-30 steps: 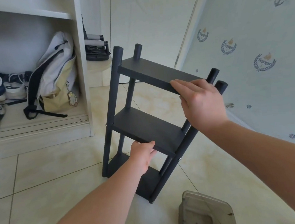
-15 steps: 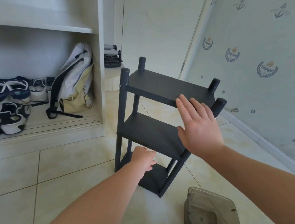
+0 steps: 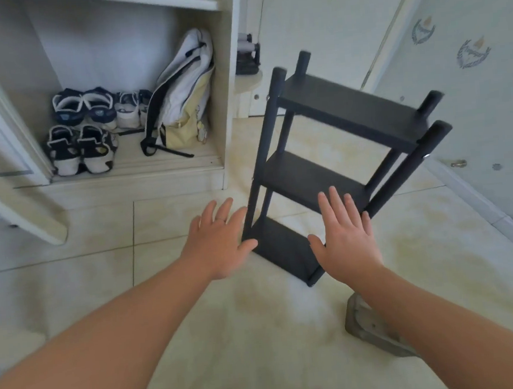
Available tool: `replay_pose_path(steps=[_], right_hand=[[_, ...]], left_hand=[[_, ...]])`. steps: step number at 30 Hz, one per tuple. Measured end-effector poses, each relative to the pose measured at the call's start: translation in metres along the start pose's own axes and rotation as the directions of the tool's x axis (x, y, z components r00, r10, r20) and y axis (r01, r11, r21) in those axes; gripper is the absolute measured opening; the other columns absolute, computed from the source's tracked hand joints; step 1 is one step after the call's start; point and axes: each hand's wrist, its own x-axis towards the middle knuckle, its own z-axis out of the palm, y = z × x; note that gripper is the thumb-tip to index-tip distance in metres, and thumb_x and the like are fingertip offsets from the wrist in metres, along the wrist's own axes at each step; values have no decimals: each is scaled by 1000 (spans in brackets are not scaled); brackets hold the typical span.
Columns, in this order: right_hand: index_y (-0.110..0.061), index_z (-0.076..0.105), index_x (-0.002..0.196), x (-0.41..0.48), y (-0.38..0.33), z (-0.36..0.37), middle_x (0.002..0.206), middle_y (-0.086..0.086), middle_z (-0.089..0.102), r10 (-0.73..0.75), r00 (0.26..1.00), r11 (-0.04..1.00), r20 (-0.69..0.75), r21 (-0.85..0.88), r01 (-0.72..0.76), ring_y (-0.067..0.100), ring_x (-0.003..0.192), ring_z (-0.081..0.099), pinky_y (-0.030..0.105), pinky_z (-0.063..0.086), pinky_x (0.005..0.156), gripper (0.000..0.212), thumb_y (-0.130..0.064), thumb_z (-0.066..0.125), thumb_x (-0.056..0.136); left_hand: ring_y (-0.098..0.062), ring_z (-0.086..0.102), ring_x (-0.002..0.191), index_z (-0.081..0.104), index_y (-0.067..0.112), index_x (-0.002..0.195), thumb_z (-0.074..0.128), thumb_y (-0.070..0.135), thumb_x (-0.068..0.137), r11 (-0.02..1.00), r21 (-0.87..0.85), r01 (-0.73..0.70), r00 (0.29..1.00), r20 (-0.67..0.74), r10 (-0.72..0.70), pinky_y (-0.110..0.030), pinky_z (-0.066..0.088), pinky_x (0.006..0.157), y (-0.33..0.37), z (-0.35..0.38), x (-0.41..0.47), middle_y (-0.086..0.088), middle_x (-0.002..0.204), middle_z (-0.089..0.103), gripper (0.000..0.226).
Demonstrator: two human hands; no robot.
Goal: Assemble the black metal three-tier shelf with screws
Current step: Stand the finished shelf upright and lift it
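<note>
Your left hand (image 3: 219, 243) and right hand (image 3: 346, 236), fingers spread and holding nothing, are mid-frame before the standing black shelf (image 3: 349, 107).

Tiled floor (image 3: 80, 278), white cabinet (image 3: 225, 83)

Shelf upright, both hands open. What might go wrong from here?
The shelf stands narrow and tall on the floor with neither the left hand nor the right hand gripping it; a bump could tip it. The grey container beside the right arm could be stepped on.
</note>
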Motion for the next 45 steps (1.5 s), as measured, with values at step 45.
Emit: replay_pose_path(steps=[45], right_hand=[[-24, -16, 160, 51, 91, -341, 168, -2, -24, 21, 852, 980, 522, 160, -122, 26, 156, -17, 48, 3, 127, 78, -51, 31, 105]], left_hand=[[-30, -3, 154, 4, 29, 159, 28, 63, 99, 984, -3, 178, 925, 342, -166, -51, 8, 122, 170, -331, 67, -2, 168, 0, 73]])
